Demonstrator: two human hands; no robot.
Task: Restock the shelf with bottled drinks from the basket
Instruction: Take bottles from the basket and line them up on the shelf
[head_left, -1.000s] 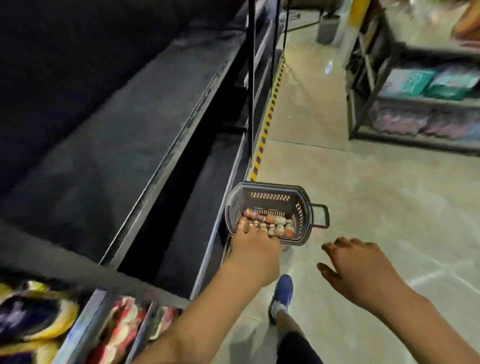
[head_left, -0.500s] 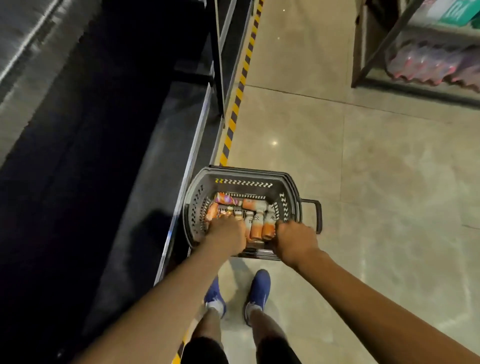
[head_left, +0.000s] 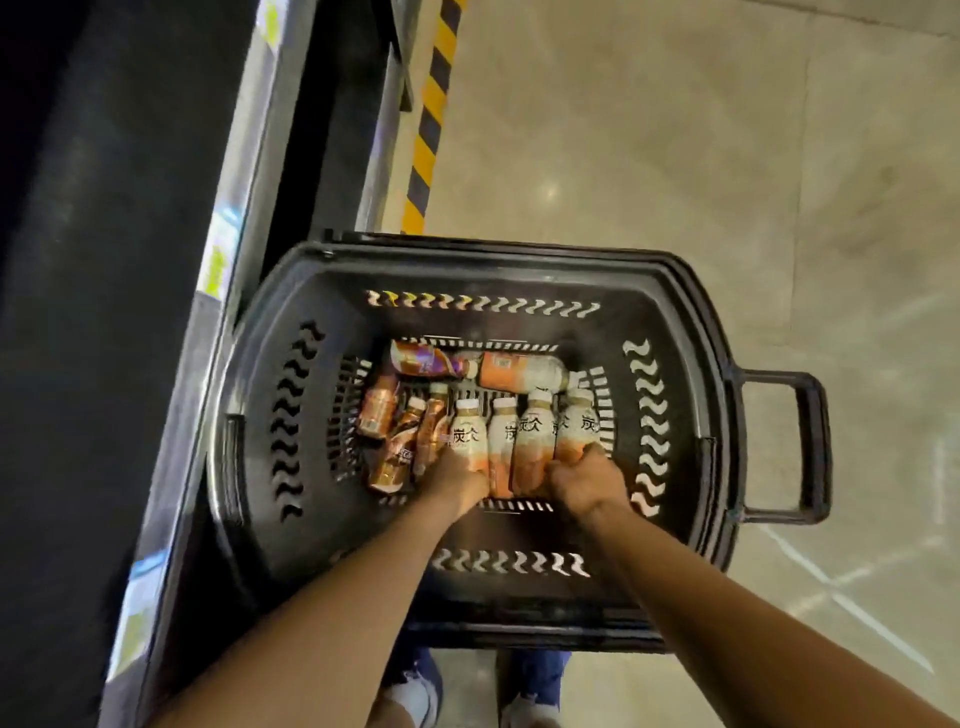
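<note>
A black plastic basket stands on the floor below me, beside the dark shelf on the left. Several bottled drinks lie in its bottom: cream-and-orange bottles in a row and copper-brown bottles to their left. Both my hands reach down into the basket. My left hand grips the base of a cream-and-orange bottle in the row. My right hand grips the base of the rightmost cream-and-orange bottle.
The shelf edge with price tags runs along the basket's left side. A yellow-and-black floor stripe lies beyond it. The basket's pull handle sticks out to the right over beige floor tiles. My blue shoes show beneath the basket.
I have bent closer over the basket, which now fills the view. Both hands have gone from its near rim down to the bottles and closed on them.
</note>
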